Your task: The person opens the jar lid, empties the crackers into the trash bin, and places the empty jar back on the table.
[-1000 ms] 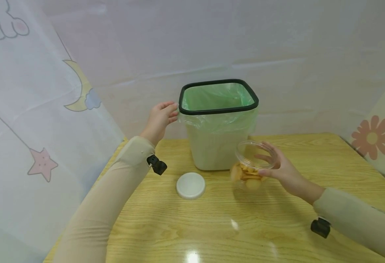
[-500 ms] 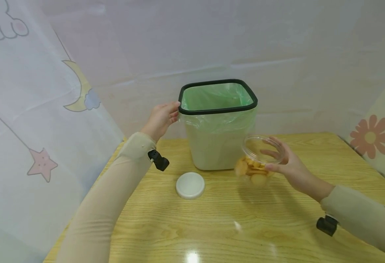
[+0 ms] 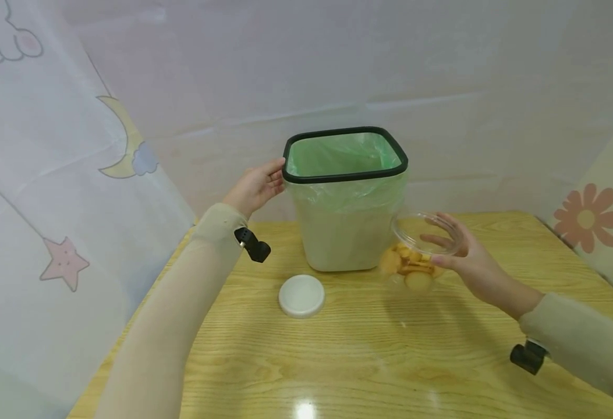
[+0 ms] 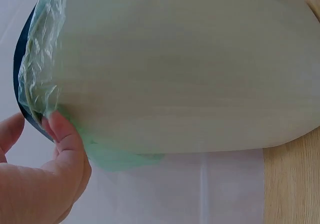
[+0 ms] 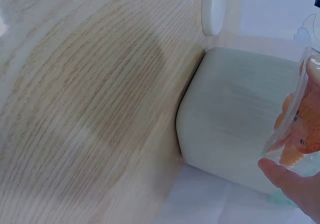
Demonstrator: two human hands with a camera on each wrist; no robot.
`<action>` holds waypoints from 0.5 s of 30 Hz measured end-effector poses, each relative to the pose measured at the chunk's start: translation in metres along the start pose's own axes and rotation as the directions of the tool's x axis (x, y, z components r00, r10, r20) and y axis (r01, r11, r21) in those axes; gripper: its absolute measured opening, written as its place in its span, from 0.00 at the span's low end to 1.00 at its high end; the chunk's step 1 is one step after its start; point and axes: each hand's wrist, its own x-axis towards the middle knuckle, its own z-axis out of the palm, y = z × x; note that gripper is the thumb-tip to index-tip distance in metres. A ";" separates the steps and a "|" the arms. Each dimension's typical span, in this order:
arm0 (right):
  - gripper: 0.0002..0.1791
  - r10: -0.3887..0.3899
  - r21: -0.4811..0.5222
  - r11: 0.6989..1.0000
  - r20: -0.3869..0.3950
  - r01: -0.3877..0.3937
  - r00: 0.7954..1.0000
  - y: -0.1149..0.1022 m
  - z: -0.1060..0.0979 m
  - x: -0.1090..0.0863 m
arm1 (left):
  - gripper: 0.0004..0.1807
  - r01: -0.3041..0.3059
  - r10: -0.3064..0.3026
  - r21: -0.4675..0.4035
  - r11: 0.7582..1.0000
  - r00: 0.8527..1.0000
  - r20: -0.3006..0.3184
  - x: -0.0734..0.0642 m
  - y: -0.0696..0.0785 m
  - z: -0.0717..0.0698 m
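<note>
At the left corner of the trash can's [image 3: 343,224] black rim is my left hand [image 3: 254,187]. Its thumb and fingers pinch the edge and the pale green liner bag [image 4: 42,78], as the left wrist view shows. My right hand [image 3: 471,259] grips a clear plastic jar [image 3: 397,230] around its side near the mouth. The jar has no lid on and holds several round orange-yellow cookies [image 3: 416,267]. It is held just in front of the can's lower right side, with a shadow on the table below. In the right wrist view, cookies [image 5: 305,126] show through the jar's wall.
A round white lid [image 3: 301,296] lies on the wood-grain table [image 3: 306,355], in front of the can. Behind the table hangs a pale cloth [image 3: 222,64] printed with a moon, star and flower. Dark wrist cameras [image 3: 528,356] sit on both sleeves.
The right hand has carried the jar of cookies to the right and slightly up, away from the can's front. The left hand has closed in on the rim's left corner.
</note>
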 end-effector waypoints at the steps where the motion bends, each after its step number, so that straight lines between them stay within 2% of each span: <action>1: 0.36 -0.004 0.005 1.000 -0.003 0.004 1.000 -0.001 -0.001 0.000 | 0.05 0.007 -0.007 0.004 1.000 1.000 0.001 0.002 0.001 0.000; 8: 0.34 -0.016 0.041 0.999 -0.005 0.016 1.000 -0.007 -0.006 0.000 | 0.04 0.030 -0.029 0.027 0.999 0.999 -0.030 0.016 0.004 -0.001; 15: 0.34 -0.028 0.047 0.998 -0.003 0.028 1.000 -0.012 -0.012 0.000 | 0.05 0.050 -0.050 -0.014 0.999 0.998 -0.040 0.024 0.002 -0.001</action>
